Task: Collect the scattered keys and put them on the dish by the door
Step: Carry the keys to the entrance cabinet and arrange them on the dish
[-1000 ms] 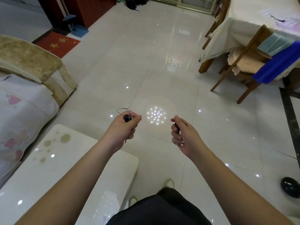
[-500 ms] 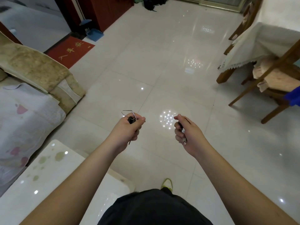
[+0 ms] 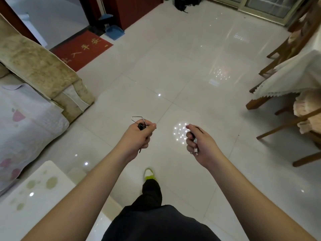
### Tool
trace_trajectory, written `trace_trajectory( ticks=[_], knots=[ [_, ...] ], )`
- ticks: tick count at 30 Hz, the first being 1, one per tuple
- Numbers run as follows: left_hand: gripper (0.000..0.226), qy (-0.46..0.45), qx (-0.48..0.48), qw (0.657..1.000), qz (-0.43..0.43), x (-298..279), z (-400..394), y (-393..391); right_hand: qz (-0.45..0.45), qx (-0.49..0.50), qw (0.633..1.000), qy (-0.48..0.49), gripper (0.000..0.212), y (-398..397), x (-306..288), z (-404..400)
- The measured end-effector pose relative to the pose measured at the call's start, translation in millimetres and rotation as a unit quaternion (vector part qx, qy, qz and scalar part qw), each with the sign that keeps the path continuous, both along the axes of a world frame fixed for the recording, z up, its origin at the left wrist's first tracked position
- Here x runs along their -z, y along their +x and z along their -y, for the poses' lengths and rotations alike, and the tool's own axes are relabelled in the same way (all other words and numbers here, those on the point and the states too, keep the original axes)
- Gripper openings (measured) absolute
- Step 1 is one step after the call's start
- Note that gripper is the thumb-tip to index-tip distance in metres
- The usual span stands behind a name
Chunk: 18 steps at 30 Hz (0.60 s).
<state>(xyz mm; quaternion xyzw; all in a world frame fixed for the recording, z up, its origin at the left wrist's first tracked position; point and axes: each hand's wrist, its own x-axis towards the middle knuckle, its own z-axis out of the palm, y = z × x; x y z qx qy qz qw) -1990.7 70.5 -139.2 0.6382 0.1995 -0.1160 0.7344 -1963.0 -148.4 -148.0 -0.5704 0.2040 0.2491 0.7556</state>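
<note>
Keys in both fists, carried across the floor toward the doorway side; no dish in view.

Keys are already off the floor: the left hand (image 3: 137, 136) is curled tight round a dark-headed key (image 3: 141, 126) whose wire ring (image 3: 138, 119) sticks out ahead of the knuckles, and the right hand (image 3: 201, 141) is closed on a silver bunch (image 3: 195, 146) hanging down out of the fist, long axis roughly upright. One yellow-green shoe (image 3: 149, 174) is stepping forward on the tiled floor (image 3: 173, 70). Farther off, ahead and to the left, lie a red doormat (image 3: 83, 49) and a blue dustpan (image 3: 114, 32); the door is likely that way, so the left hand looks nearer to it.
</note>
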Motion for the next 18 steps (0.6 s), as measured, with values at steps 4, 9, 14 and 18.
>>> trace_trajectory(
  ticks=[4, 9, 14, 18],
  knots=[
    [0.012, -0.007, -0.005, 1.0, -0.003, 4, -33, 68, -0.004, -0.002, 1.0, -0.011, 0.013, 77, -3, -30],
    [0.012, -0.002, 0.011, 1.0, -0.01, -2, -68, 146, 0.012, 0.003, 1.0, 0.01, 0.013, 162, -19, -71],
    [0.013, -0.014, 0.024, 1.0, -0.006, -10, -78, 218, 0.005, 0.014, 1.0, 0.028, 0.013, 225, -24, -88],
    [0.013, -0.014, 0.019, 1.0, -0.003, -10, -82, 279, -0.007, 0.02, 0.999, 0.038, 0.012, 287, -18, -89]
  ],
)
